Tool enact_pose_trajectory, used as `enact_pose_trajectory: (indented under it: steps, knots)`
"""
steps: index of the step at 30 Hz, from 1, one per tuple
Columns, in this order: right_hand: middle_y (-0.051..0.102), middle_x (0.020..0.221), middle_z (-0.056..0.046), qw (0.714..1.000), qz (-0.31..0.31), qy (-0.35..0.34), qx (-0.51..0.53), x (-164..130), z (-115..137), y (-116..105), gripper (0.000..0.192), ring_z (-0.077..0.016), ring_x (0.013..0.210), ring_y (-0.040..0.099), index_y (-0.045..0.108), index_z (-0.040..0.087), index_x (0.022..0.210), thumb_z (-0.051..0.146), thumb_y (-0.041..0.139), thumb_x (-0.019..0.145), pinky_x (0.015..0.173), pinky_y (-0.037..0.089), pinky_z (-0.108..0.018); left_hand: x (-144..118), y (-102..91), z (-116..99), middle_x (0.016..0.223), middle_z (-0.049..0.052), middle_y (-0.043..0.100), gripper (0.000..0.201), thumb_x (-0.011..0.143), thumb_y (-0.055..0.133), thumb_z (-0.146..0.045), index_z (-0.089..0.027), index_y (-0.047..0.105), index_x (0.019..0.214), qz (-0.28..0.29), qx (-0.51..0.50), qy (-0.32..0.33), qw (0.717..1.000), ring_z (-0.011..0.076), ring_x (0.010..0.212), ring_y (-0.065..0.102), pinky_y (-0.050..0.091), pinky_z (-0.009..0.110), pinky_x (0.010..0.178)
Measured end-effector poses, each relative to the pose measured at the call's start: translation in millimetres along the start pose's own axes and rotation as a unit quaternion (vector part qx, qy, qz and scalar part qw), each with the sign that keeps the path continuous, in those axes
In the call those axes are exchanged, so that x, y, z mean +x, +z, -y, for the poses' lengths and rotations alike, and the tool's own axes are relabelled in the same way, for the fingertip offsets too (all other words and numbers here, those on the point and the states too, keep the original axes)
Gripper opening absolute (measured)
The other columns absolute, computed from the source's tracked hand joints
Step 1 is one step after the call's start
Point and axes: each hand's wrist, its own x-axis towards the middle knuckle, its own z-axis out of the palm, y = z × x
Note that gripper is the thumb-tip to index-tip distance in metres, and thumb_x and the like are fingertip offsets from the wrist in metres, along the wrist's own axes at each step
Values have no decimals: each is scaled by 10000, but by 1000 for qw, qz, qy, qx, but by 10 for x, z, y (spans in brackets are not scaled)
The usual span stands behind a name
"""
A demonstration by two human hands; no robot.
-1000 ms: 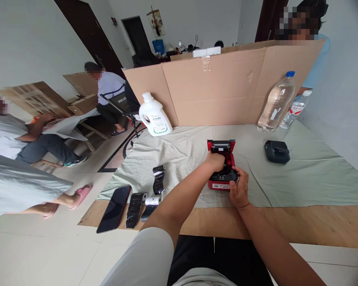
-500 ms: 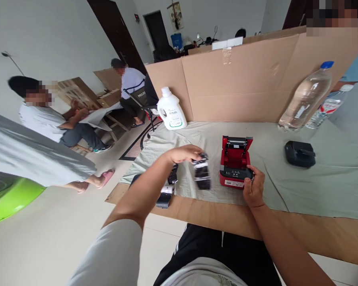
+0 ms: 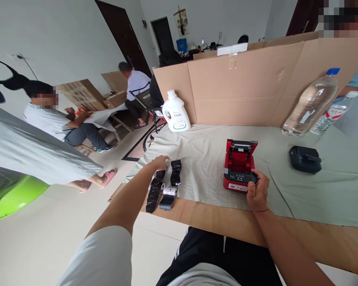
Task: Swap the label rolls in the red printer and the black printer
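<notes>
The left hand has carried the black crumpled paper roll out of the open red label printer and set it on the grey-green cloth — fingers loosening, just beside it — while the right hand still grips the printer's front corner, its bay empty.

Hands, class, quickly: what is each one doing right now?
Left hand: open, fingers on the black paper rolls.
Right hand: gripping the red printer.

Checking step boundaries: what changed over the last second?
The left hand lifted a blackened paper roll out of the red printer, carried it left and now sits by it among the other rolls. Printer bay now empty, lid open. The right hand stayed on the printer's front corner.
</notes>
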Motion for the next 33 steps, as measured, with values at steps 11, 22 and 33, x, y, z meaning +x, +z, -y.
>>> enact_pose_trajectory:
  steps: [11, 22, 33]
  knots:
    - [577, 1154, -139, 1000, 3, 1, 2, 7, 4, -15, 412, -270, 1057, 521, 501, 165, 1246, 411, 393, 934, 916, 426, -479, 77, 131, -578, 1166, 118, 647, 461, 628, 624, -193, -182, 646, 1088, -8, 7, 23, 1000, 329, 1145, 563, 458, 384, 919]
    - [568, 1194, -131, 999, -21, -5, -29, 68, 104, -39, 560, -284, 1115, 515, 451, 194, 1291, 482, 603, 834, 950, 429, -509, -855, -493, -1815, 964, 65, 675, 506, 683, 718, -392, -145, 645, 1119, 380, -259, 477, 749, 173, 799, 591, 463, 269, 721]
    - [518, 1239, -87, 992, 2, -104, -67, 87, 192, -129, 282, -289, 1145, 480, 639, 265, 1074, 309, 651, 796, 981, 426, -476, -477, -53, -3004, 1164, 122, 668, 402, 758, 609, -190, -149, 609, 1158, 53, 46, 364, 929, 256, 1040, 635, 489, 303, 825]
